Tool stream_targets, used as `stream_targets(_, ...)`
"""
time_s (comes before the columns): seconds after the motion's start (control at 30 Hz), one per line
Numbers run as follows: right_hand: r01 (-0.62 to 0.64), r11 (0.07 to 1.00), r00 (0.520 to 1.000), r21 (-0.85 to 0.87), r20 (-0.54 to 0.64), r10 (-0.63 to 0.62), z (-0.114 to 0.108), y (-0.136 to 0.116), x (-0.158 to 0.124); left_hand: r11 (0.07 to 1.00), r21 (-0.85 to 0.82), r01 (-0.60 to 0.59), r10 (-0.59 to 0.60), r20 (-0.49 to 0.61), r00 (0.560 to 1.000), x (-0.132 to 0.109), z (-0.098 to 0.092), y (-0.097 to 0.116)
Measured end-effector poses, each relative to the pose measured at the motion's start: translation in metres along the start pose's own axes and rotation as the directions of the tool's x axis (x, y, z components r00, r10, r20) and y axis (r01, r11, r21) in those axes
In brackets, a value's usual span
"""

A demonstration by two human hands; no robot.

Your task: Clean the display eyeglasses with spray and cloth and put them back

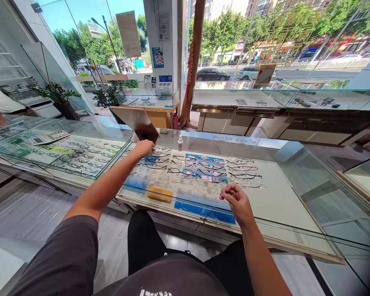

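Note:
My left hand (144, 149) reaches over the glass display counter (277, 152), close to the foot of a tilted brown-framed panel, perhaps a tabletop mirror (135, 119). Its fingers are closed; what they hold, if anything, is hidden. My right hand (237, 202) is above the counter's near right part, fingers curled with thumb and fingertips together. Whatever is in that pinch is too small to name. Between and beyond my hands, several pairs of eyeglasses (212, 166) are in rows, some over blue sheets. A small white bottle (180, 144) stands upright behind them.
A yellow-orange case (159, 195) and a blue sheet (191, 205) are at the counter's near side. More eyeglasses (84, 154) fill the left section. A potted plant (60, 98) stands at far left. Another display case (234, 100) is by the window. Part of a person (1, 100) shows at far left.

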State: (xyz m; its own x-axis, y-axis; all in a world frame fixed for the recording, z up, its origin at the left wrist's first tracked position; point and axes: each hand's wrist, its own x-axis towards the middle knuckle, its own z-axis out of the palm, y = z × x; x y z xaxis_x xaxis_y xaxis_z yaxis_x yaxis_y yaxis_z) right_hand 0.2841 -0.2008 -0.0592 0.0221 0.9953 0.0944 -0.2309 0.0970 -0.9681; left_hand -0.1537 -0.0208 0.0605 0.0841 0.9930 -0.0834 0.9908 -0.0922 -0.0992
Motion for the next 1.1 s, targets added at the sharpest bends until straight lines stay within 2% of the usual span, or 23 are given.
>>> stream_targets(0.23, 0.025, 0.999, 1.000, 0.032, 0.003, -0.025, 0.000, 0.002, 0.000, 0.997, 0.032, -0.064, 0.064, 0.002, 0.998, 0.018, 0.002, 0.029)
stream_targets(0.5, 0.054, 0.998, 0.998, 0.036, 0.007, -0.055, 0.001, 0.004, 0.001, 0.998, 0.037, -0.060, 0.061, -0.013, 0.998, 0.018, 0.005, 0.034)
stream_targets(0.6, 0.053, 0.998, 0.998, 0.033, 0.017, -0.053, 0.001, 0.005, 0.000, 0.998, 0.028, -0.063, 0.064, -0.040, 0.997, 0.010, -0.007, 0.031)
stream_targets(0.77, 0.048, 0.998, 0.999, 0.029, 0.007, -0.048, 0.001, 0.005, -0.001, 0.996, -0.036, -0.082, 0.077, -0.125, 0.989, -0.007, -0.046, 0.021)
stream_targets(0.87, 0.017, 0.998, 1.000, 0.066, 0.013, -0.018, 0.003, 0.002, 0.001, 0.971, -0.182, -0.157, 0.121, -0.194, 0.974, -0.018, -0.070, 0.016)
stream_targets(0.93, 0.002, 0.997, 1.000, 0.082, 0.025, -0.004, 0.006, -0.004, 0.006, 0.852, -0.465, -0.241, 0.153, -0.219, 0.964, -0.025, -0.080, 0.018)
stream_targets(1.0, 0.005, 0.996, 0.999, 0.083, 0.045, -0.009, 0.011, -0.013, 0.015, 0.645, -0.708, -0.287, 0.170, -0.233, 0.958, -0.030, -0.084, 0.027)
stream_targets(1.1, 0.043, 0.996, 0.994, 0.074, 0.097, -0.050, 0.025, -0.035, 0.037, 0.382, -0.863, -0.330, 0.176, -0.282, 0.943, -0.032, -0.081, 0.053)
